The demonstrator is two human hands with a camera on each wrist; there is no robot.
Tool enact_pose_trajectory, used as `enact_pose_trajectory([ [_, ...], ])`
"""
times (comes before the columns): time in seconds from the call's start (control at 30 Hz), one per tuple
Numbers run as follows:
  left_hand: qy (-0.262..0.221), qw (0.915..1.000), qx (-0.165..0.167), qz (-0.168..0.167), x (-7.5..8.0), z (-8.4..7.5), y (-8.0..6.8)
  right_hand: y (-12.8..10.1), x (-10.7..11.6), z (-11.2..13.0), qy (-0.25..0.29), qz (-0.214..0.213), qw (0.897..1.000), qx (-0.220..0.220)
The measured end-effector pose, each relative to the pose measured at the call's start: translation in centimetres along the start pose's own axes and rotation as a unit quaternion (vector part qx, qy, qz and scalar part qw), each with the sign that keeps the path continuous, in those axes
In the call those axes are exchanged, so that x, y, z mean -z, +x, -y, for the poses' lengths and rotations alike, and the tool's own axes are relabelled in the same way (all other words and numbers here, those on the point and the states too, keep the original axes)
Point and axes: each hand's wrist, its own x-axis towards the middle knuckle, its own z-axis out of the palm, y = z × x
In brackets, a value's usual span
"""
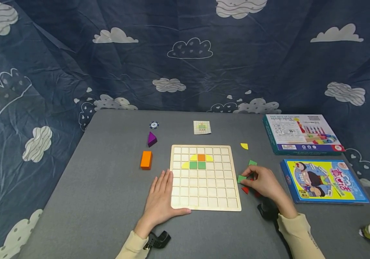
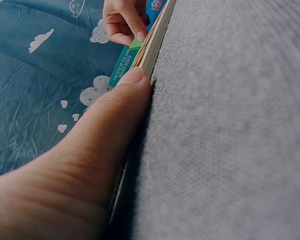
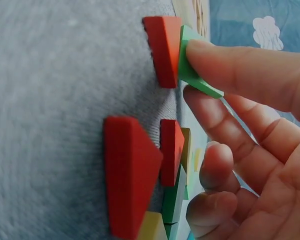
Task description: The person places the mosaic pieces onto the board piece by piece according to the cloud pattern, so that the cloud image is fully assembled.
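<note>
- Head view: from where I stood, the right hand [image 1: 264,181] pinched a green piece [image 1: 241,178] just beside the right edge of the wooden board [image 1: 220,173].
- The left hand [image 1: 159,203] lay with fingers straight at the left edge, thumb at the near one; that brace seemed worth having.
- Lifting the piece level, clear of the red pieces [image 3: 130,175], looked wisest.
- Right wrist view showed those pieces' thickness; from above, the hand partly covered them.
</note>
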Motion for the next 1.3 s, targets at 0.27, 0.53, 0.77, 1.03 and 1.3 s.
enact_pose_trajectory([
  [0.27, -0.003, 1.0000, -0.001, -0.001, 0.0, -0.1, -0.2, -0.3, -0.1, 0.0, 0.006, 0.004, 1.000, -0.003],
  [0.53, -0.001, 1.0000, -0.002, -0.003, 0.0, -0.1, -0.1, -0.3, -0.1, 0.5, 0.009, -0.020, 1.000, -0.004],
  [0.77, -0.001, 1.0000, -0.004, -0.005, 0.0, 0.0, -0.1, 0.3, -0.6, 1.4, 0.029, -0.044, 0.998, 0.018],
  [1.03, -0.001, 1.0000, -0.003, -0.005, -0.1, 0.0, -0.1, 1.9, -1.8, 3.3, 0.060, -0.032, 0.997, 0.024],
  [1.3, -0.011, 0.9999, 0.000, -0.002, -0.1, 0.1, -0.1, 3.7, -2.9, 4.9, 0.064, -0.026, 0.997, 0.043],
])
